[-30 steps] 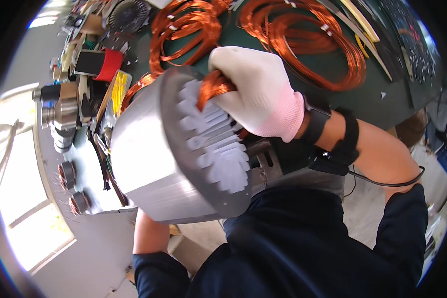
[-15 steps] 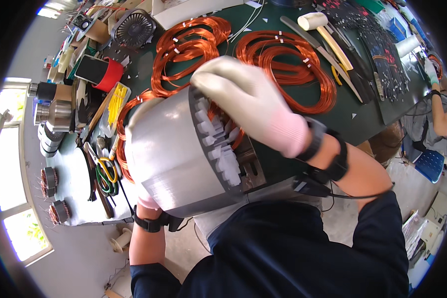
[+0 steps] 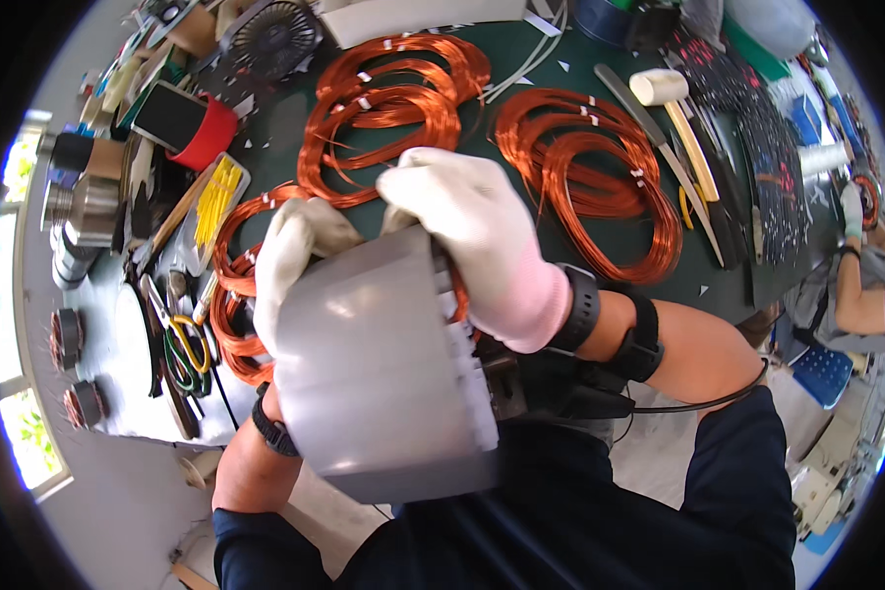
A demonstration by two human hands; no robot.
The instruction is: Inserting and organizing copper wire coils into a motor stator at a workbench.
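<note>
Both in pale gloves: left hand and right hand, at the far edge of a wide metal drum. Left fingers bent inward, gripping the drum at its far left corner. Right fingers bent over the far right rim, tips partly hidden behind metal; cannot tell whether pinching wire or only rim. Drum right in front of the body: lies tilted on its side, smooth grey wall upward, open end turned right; cannot tell what bears its weight. Along that open end, white strips sticking out like teeth, with a bit of copper wire just below the right hand. On the right wrist, a dark band.

Beyond, on the green bench, big copper coils: one bundle beside the left hand, another past both hands, a third to the right. Farther right, a white-headed mallet beside a long flat blade. Leftward, yellow-handled scissors, a clear tray of yellow strips, and a red cup. Toward the back, a black fan and a white box. Far right, a co-worker's gloved hand, well apart.
</note>
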